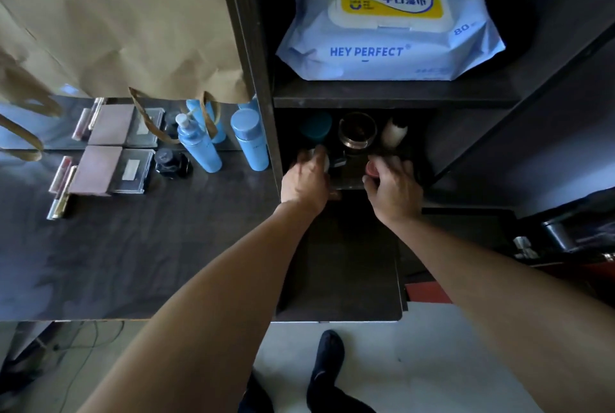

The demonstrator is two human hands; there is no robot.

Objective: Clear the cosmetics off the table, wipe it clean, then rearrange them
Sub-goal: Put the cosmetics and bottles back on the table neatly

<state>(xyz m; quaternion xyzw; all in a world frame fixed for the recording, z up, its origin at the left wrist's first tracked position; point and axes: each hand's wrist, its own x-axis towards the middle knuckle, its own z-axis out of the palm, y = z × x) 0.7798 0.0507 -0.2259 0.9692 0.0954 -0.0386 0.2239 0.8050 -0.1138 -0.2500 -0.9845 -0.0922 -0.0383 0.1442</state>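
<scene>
Both my hands reach into the lower shelf compartment (352,184) of a dark cabinet. My left hand (307,179) curls round a small white jar (324,159). My right hand (394,184) grips a small pink-lidded jar (372,169). Behind them on the shelf stand a teal-lidded jar (316,126), a glass jar (357,131) and a white bottle (394,133). On the dark table (133,246) to the left stand two light-blue bottles (199,146) (251,143), a black jar (173,163), a palette (109,169) and lipsticks (61,193).
A pack of wet wipes (389,23) lies on the upper shelf. A brown paper bag (116,20) hangs over the mirror behind the table. A dark lower surface (339,263) extends below the shelf. My foot (327,362) stands on the pale floor.
</scene>
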